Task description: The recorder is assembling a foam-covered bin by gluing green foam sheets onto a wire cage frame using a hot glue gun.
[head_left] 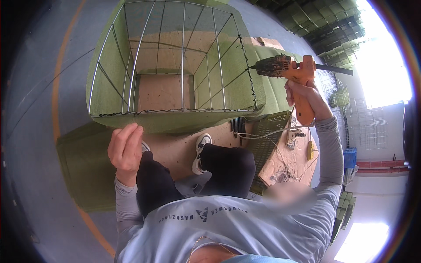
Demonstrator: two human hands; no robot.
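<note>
In front of me stands a box-shaped frame of metal wires (pixel 183 57), its sides covered in green mesh fabric (pixel 175 124). Black glue (pixel 251 85) runs in lumpy lines along its right and near edges. My right hand (pixel 316 98) grips an orange hot glue gun (pixel 303 111) by the handle. The gun's blackened nozzle points left, at or very close to the glue line on the right edge; contact cannot be made out. A black glue stick (pixel 337 69) juts from its rear. My left hand (pixel 125 151) has its fingers pinched together at the fabric's near-left edge.
Right of my knee, a green slatted crate (pixel 267 151) carries cardboard (pixel 283 162), the gun's cable (pixel 274 133) and a yellow tool (pixel 310 150). Black glue sticks (pixel 237 126) lie beside it. More green fabric (pixel 83 166) spreads on the left. Green boxes (pixel 329 28) are stacked far right.
</note>
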